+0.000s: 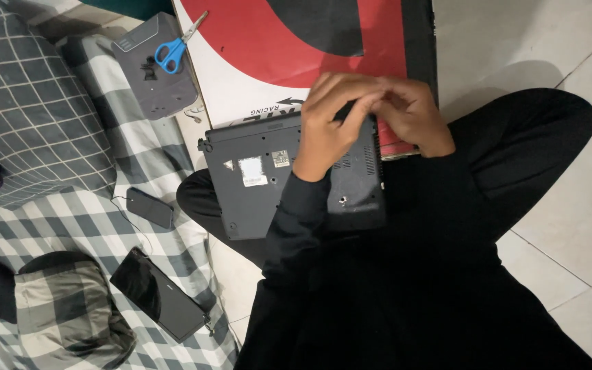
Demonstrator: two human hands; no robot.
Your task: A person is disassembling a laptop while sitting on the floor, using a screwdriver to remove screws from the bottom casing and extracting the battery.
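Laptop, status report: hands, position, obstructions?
Left hand and right hand meet at far edge of upturned grey laptop on lap. Grip unclear. Nothing blocking.

I see the upturned laptop (268, 181) as matt grey plastic, lightly textured, with paper stickers on its underside. My left hand (330, 130) and right hand (412, 113) are bare, the left sleeve (296, 219) of soft black cloth. The board (296, 48) under the laptop looks like smooth printed cardboard, red, white and black. The scissors (176, 48) have shiny metal blades and glossy blue plastic handles, lying on a matt grey plastic panel (152, 75). The checked bedding (49, 123) is woven cloth. The slim black slab (159, 294) looks glossy. The floor tiles (570, 205) are smooth with a faint sheen.
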